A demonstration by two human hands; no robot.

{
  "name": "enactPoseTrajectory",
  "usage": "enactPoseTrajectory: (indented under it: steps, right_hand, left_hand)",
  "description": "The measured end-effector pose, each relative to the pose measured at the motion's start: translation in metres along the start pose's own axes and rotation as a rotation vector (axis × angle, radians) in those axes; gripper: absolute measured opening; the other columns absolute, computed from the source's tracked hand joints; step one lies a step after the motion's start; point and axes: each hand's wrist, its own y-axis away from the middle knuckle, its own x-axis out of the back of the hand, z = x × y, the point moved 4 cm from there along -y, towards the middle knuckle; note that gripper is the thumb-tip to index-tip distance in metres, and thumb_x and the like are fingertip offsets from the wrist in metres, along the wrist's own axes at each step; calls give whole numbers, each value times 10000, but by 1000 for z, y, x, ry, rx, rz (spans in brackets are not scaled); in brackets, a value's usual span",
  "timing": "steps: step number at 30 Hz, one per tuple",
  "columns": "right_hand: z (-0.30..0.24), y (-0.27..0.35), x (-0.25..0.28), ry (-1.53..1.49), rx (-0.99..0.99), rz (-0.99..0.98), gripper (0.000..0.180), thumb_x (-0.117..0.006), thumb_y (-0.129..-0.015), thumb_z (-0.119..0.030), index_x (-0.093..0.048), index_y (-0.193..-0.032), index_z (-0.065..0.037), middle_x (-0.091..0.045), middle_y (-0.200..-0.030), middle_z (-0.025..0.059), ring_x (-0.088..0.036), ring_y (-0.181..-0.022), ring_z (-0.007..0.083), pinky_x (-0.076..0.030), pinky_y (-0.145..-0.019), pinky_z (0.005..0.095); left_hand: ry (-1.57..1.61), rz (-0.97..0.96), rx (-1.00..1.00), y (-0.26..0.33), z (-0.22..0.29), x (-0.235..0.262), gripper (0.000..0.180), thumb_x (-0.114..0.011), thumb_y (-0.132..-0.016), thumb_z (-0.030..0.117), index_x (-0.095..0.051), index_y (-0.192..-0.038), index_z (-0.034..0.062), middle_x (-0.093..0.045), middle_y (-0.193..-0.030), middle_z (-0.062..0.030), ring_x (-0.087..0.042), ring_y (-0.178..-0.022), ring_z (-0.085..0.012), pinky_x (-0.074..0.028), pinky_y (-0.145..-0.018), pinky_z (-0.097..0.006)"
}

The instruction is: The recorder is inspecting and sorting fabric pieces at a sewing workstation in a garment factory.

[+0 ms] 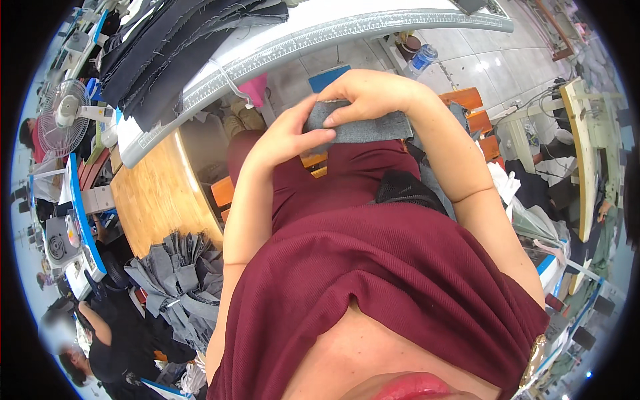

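Observation:
Above my lap, both of my hands hold a small grey denim piece [373,129]. My left hand [288,137] closes on its left end, the thumb lying along the front. From above, my right hand [368,95] grips the upper edge, with thumb and fingers pinching the cloth. The denim's right end hangs free past my right fingers, with a straight cut edge. Part of the cloth between the two hands is hidden by my fingers.
Ahead stands a white table with a ruler-marked edge [320,50]; dark denim pieces [153,60] are stacked on its left. A wooden board [157,190] and a heap of grey denim [177,280] lie left. A water bottle [423,59] stands beyond. Another person [123,347] works at lower left.

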Motion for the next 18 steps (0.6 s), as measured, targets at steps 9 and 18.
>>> enactPoseTrajectory:
  steps: [9, 18]
  right_hand:
    - [-8, 37, -4, -478, -187, -1, 320, -657, -790, -240, -596, -978, 12, -636, -792, 50, -540, -721, 96, -427, -679, 285]
    - [-19, 17, -13, 88, -358, -312, 357, -708, -730, -318, -645, -828, 19, -617, -665, 104, -558, -633, 140, -444, -604, 299]
  left_hand:
    - [203, -40, 96, 0, 13, 22, 235, -582, -830, 36, -604, -1053, -37, -635, -938, -16, -556, -857, -77, -453, -777, -230]
    - [-178, -67, 10, -12, 41, 48, 219, -624, -810, 65, -624, -1019, -1, -629, -817, 12, -521, -772, -45, -441, -713, -213]
